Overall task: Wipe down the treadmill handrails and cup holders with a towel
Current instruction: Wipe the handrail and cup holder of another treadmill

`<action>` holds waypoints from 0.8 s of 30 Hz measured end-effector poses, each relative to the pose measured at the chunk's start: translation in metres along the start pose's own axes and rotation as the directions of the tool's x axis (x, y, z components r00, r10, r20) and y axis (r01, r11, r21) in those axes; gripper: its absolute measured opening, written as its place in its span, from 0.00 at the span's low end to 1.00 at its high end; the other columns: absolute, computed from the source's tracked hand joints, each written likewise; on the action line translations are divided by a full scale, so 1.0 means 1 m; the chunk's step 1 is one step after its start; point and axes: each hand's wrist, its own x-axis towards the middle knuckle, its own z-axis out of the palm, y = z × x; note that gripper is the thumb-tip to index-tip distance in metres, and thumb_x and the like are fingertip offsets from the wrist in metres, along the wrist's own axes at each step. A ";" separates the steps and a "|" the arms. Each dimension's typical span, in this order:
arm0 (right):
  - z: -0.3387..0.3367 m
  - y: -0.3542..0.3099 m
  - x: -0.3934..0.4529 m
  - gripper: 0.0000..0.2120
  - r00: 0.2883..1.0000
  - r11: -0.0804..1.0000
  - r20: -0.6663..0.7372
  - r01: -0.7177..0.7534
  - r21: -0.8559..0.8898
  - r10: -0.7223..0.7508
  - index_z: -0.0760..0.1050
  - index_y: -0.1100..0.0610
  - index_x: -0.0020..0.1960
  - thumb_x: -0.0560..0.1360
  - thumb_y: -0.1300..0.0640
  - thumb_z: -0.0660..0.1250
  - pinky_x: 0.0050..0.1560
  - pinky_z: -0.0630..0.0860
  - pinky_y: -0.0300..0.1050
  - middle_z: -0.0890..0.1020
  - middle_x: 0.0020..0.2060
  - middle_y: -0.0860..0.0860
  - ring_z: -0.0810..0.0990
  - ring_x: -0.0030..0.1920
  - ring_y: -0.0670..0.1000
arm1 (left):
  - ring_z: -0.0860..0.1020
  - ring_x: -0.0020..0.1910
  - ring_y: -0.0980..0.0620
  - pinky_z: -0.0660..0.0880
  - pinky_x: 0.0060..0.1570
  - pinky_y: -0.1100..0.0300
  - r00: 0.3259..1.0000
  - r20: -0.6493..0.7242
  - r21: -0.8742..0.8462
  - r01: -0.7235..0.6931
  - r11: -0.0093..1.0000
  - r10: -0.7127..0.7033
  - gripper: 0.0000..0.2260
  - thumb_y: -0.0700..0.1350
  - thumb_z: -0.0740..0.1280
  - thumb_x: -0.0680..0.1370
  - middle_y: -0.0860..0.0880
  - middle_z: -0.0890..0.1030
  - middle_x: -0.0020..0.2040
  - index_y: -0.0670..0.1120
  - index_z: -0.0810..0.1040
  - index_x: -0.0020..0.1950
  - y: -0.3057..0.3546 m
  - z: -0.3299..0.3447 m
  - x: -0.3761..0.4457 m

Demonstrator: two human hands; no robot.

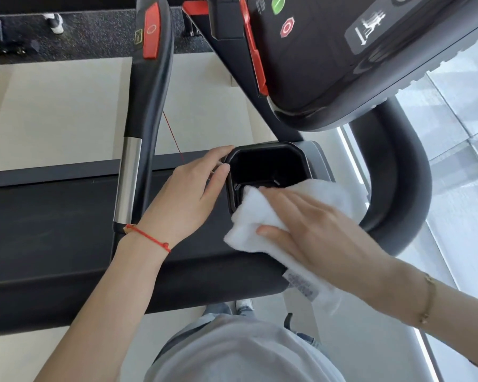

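Observation:
A black square cup holder [268,164] sits in the treadmill's console arm at mid-frame. A white towel [255,216] lies over its near right rim and drapes down toward me, its label showing. My right hand [315,224] presses flat on the towel with straight fingers, the thumb resting on the cloth. My left hand [193,194] rests against the cup holder's left rim, fingers curved along the edge. A curved black handrail [398,172] runs past the right side of the cup holder.
A black handlebar [149,106] with a silver grip and a red panel rises at left. The console [329,51] with green and red buttons overhangs the top right. The black belt deck [53,230] lies below left. A window floor edge is at right.

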 end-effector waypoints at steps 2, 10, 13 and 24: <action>0.008 -0.014 0.011 0.26 0.999 1.000 0.040 -0.022 0.006 0.021 0.78 0.64 0.55 0.81 0.45 0.51 0.48 0.78 0.45 0.83 0.47 0.55 0.83 0.47 0.55 | 0.77 0.44 0.61 0.74 0.48 0.58 1.000 0.004 -0.006 0.006 1.000 -0.006 0.18 0.50 0.55 0.84 0.62 0.77 0.46 0.56 0.67 0.75 0.000 0.001 0.000; 0.020 -0.021 0.025 0.25 0.997 0.987 -0.061 -0.051 -0.155 0.042 0.73 0.57 0.34 0.82 0.45 0.50 0.25 0.57 0.38 0.70 0.25 0.48 0.70 0.23 0.48 | 0.77 0.47 0.65 0.74 0.53 0.62 0.999 0.018 -0.016 0.039 0.999 -0.039 0.19 0.51 0.57 0.84 0.63 0.77 0.49 0.58 0.67 0.75 0.001 -0.002 0.000; 0.012 -0.002 0.011 0.23 1.000 0.999 0.015 -0.008 -0.047 0.008 0.71 0.57 0.38 0.80 0.41 0.53 0.29 0.59 0.38 0.72 0.27 0.47 0.72 0.27 0.49 | 0.75 0.47 0.66 0.73 0.53 0.61 0.999 0.016 0.002 0.047 0.999 -0.047 0.19 0.52 0.57 0.83 0.60 0.77 0.53 0.59 0.66 0.75 0.003 -0.003 -0.001; -0.005 0.025 -0.012 0.23 0.983 0.987 -0.151 0.086 -0.134 -0.106 0.80 0.68 0.54 0.84 0.49 0.57 0.51 0.78 0.47 0.83 0.44 0.58 0.82 0.43 0.58 | 0.77 0.53 0.59 0.74 0.58 0.58 0.999 0.012 0.003 0.052 0.999 -0.052 0.19 0.52 0.56 0.84 0.56 0.80 0.56 0.58 0.66 0.75 0.005 -0.002 -0.002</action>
